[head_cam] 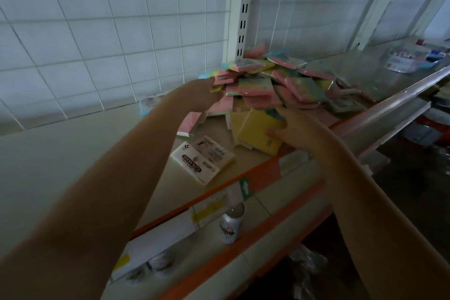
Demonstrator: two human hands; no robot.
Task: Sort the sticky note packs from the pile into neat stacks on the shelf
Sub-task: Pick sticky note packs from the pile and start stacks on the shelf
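Sticky note packs in pink, yellow, green and blue, each wrapped in clear film, lie in a loose pile (275, 83) on the grey metal shelf (73, 153), close to the white slotted upright post (243, 14) at the back. The pile spreads to the right along the shelf, and the packs lie tilted over each other.

The left hand (207, 97) reaches to the left edge of the pile and touches the pink packs there; the picture is blurred at this place, so it is not possible to tell if its fingers grasp a pack or only rest on it. The right hand (289, 129) grips a yellow square pack (258, 136) at the front foot of the pile, with the thumb on the top face of the pack and the fingers curled around its far edge.

One white and pale yellow pack with a red "STICKY NOTE" label (203, 158) lies alone on the shelf, just in front of the pile and near the orange front edge strip (219, 190). A pink pack (188, 124) lies between this pack and the pile, under the left wrist.

On the lower shelf, a silver metal can (231, 225) stands upright.
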